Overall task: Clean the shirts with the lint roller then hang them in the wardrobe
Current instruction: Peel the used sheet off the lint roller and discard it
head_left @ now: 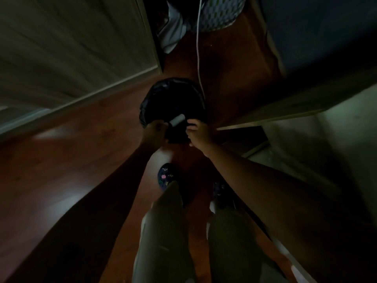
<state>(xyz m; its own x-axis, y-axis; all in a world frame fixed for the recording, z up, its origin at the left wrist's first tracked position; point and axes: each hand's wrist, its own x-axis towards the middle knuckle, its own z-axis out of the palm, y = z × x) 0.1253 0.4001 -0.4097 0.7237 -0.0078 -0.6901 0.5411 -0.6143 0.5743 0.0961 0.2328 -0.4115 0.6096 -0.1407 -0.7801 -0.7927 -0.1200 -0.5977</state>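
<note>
head view | left hand (157, 129) grips lint roller (177, 119) by its near end | pale roll held over black-lined bin (173, 92) on the floor, likely so a spent sheet drops in | right hand (199, 133) just beside the roll, fingers curled, hold too dark to tell | shirts not clearly seen

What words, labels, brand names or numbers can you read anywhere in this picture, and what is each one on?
No text can be read; the picture is dark and blurred.
lint roller, held by the left hand: plain white roll, no print visible.
bin bag: plain black, no label visible.
slipper: small coloured motifs, no letters.
patterned fabric: a repeating pattern, no words.
</note>
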